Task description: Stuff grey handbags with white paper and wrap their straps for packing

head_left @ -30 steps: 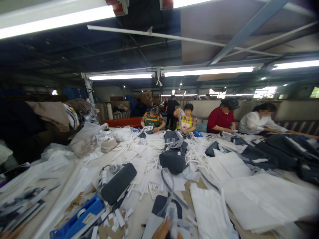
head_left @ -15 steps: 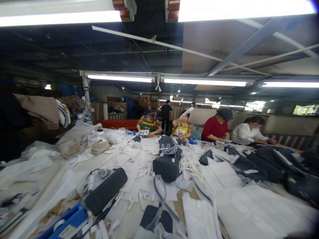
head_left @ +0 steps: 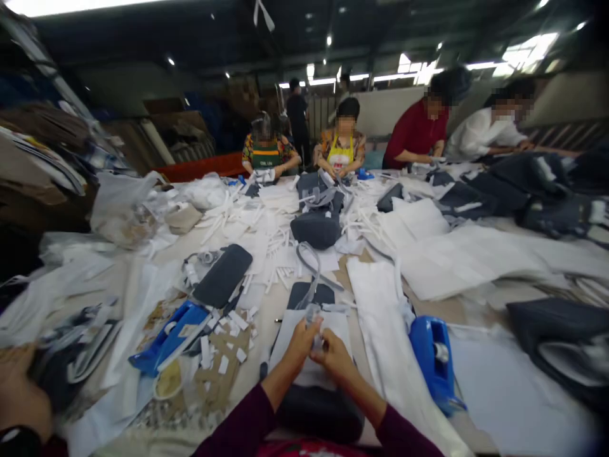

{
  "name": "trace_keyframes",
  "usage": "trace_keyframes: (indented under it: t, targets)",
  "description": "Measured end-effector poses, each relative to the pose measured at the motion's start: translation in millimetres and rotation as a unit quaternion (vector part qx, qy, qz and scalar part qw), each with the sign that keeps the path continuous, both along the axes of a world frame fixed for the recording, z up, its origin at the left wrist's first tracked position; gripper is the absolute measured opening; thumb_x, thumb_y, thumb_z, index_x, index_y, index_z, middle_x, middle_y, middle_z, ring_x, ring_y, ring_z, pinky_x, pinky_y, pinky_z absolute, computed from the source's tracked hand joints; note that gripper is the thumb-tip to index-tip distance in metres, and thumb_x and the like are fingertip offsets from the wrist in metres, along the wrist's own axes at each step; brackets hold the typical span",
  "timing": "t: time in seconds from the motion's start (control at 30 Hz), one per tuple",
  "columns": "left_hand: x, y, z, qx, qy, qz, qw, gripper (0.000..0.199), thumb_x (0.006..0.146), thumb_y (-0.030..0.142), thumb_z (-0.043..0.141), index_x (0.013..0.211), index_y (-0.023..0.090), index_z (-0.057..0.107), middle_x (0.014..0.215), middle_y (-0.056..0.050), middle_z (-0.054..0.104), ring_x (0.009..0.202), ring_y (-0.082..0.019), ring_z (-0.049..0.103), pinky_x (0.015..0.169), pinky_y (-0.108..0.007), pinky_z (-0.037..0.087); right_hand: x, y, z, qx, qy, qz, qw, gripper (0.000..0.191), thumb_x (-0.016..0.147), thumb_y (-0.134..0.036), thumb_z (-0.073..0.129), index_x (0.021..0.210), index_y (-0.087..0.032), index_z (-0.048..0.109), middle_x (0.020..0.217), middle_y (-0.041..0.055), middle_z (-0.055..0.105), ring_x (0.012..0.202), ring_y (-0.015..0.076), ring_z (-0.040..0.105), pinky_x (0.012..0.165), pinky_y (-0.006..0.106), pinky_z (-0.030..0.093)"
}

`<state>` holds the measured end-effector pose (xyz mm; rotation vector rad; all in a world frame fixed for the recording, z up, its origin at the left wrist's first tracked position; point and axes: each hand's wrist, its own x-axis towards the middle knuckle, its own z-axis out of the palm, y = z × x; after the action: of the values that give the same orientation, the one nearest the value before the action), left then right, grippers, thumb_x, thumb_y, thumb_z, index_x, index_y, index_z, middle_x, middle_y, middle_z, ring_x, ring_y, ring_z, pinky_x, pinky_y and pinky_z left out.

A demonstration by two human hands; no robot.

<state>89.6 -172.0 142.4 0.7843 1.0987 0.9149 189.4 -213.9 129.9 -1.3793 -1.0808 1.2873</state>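
My left hand [head_left: 301, 341] is closed on a translucent wrapping [head_left: 313, 313] around the lower end of a grey strap [head_left: 309, 266]. Close beside it, my right hand [head_left: 337, 357] has its fingers curled in at the same wrapping; the exact grip is blurred. Under both hands a white sheet [head_left: 290, 330] lies over a dark grey bag [head_left: 318, 406], whose near end shows in front of me. Beyond the sheet, more dark fabric [head_left: 309, 293] sticks out, and the strap loops up over it.
Blue tape dispensers stand at the right [head_left: 431, 362] and left [head_left: 169, 336]. A dark pouch [head_left: 223, 276] and white paper scraps [head_left: 233, 330] lie to the left. White foam sheets [head_left: 385, 317] stretch along the right. Another person's hand [head_left: 21, 387] is at the lower left; several co-workers sit opposite.
My view has tilted down, so both my hands and the near bag now show. Across the table, the co-worker in the yellow apron has lowered the grey strap held up earlier.
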Motion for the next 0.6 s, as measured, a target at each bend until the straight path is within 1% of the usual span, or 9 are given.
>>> trace_keyframes:
  t: [0.07, 0.1, 0.2, 0.27, 0.3, 0.37, 0.47, 0.53, 0.6]
  targets:
    - [3, 3, -2.3, -0.009, 0.03, -0.004, 1.0, 0.039, 0.077, 0.042, 0.071, 0.101, 0.012, 0.068, 0.094, -0.006, 0.069, 0.092, -0.02, 0.063, 0.079, -0.026, 0.047, 1, 4, -7.9, -0.101, 0.067, -0.005, 0.993, 0.009, 0.059, -0.019, 0.062, 0.069, -0.017, 0.062, 0.059, -0.0006, 0.054, 0.056, 0.0161, 0.049, 0.058, 0.032, 0.042]
    - [2, 7, -3.2, -0.047, 0.011, -0.018, 0.999, 0.042, 0.079, 0.048, 0.067, 0.101, 0.012, 0.067, 0.092, -0.007, 0.069, 0.089, -0.02, 0.063, 0.076, -0.027, 0.048, 2, 5, -10.3, -0.102, 0.077, 0.001, 0.992, 0.007, 0.061, -0.019, 0.06, 0.068, -0.017, 0.06, 0.059, -0.0015, 0.052, 0.055, 0.0148, 0.047, 0.058, 0.03, 0.042]
    - [-4, 22, -9.6, -0.192, -0.085, -0.093, 0.973, 0.054, 0.081, 0.062, 0.057, 0.094, 0.01, 0.067, 0.077, -0.008, 0.068, 0.068, -0.017, 0.063, 0.063, -0.027, 0.049, 7, 5, -13.6, 0.056, -0.002, 0.038, 0.998, 0.011, 0.067, -0.015, 0.053, 0.073, -0.018, 0.061, 0.079, 0.0026, 0.059, 0.076, 0.0177, 0.053, 0.075, 0.032, 0.044]
    - [-6, 29, -18.9, -0.222, -0.099, -0.108, 0.964, 0.054, 0.078, 0.062, 0.061, 0.089, 0.01, 0.067, 0.067, -0.006, 0.065, 0.057, -0.014, 0.059, 0.056, -0.025, 0.047, 10, 5, -13.6, 0.128, -0.064, 0.073, 0.987, 0.021, 0.068, -0.011, 0.048, 0.079, -0.02, 0.063, 0.094, 0.005, 0.06, 0.09, 0.0194, 0.054, 0.085, 0.033, 0.042]
    - [-6, 31, -24.6, -0.204, -0.081, -0.096, 0.971, 0.052, 0.077, 0.06, 0.064, 0.088, 0.009, 0.068, 0.064, -0.005, 0.063, 0.054, -0.013, 0.057, 0.054, -0.024, 0.045, 10, 6, -13.4, 0.123, -0.082, 0.075, 0.986, 0.025, 0.067, -0.009, 0.047, 0.083, -0.02, 0.063, 0.097, 0.0054, 0.06, 0.092, 0.0197, 0.053, 0.086, 0.034, 0.042]
    - [-2, 29, -36.4, -0.129, -0.011, -0.055, 0.99, 0.05, 0.075, 0.059, 0.066, 0.088, 0.01, 0.068, 0.063, -0.003, 0.063, 0.054, -0.013, 0.056, 0.054, -0.024, 0.044, 9, 12, -13.4, 0.037, -0.081, 0.065, 0.994, 0.03, 0.06, -0.007, 0.05, 0.086, -0.019, 0.061, 0.092, 0.0047, 0.06, 0.086, 0.0196, 0.054, 0.081, 0.033, 0.043]
    - [4, 26, -47.4, -0.04, 0.077, -0.031, 0.996, 0.049, 0.076, 0.06, 0.063, 0.091, 0.013, 0.068, 0.074, -0.005, 0.067, 0.065, -0.016, 0.061, 0.062, -0.025, 0.046, 5, 22, -17.3, -0.128, -0.004, 0.062, 0.99, 0.019, 0.06, -0.012, 0.052, 0.078, -0.017, 0.055, 0.071, 0.0, 0.055, 0.067, 0.0166, 0.051, 0.067, 0.03, 0.043]
    - [3, 29, -48.5, -0.075, 0.069, -0.037, 0.994, 0.052, 0.079, 0.062, 0.058, 0.092, 0.013, 0.068, 0.078, -0.007, 0.069, 0.071, -0.018, 0.062, 0.064, -0.025, 0.047, 2, 26, -23.8, -0.151, 0.015, 0.052, 0.987, 0.01, 0.064, -0.015, 0.051, 0.073, -0.018, 0.05, 0.067, -0.0014, 0.052, 0.064, 0.0157, 0.049, 0.064, 0.029, 0.042]
    - [-1, 39, -47.7, -0.177, 0.01, -0.065, 0.982, 0.056, 0.084, 0.064, 0.049, 0.09, 0.011, 0.067, 0.075, -0.008, 0.069, 0.067, -0.018, 0.063, 0.061, -0.026, 0.048, 1, 25, -32.0, -0.091, -0.038, 0.042, 0.994, 0.01, 0.064, -0.014, 0.051, 0.071, -0.019, 0.046, 0.071, -0.0004, 0.054, 0.07, 0.0168, 0.05, 0.069, 0.03, 0.043]
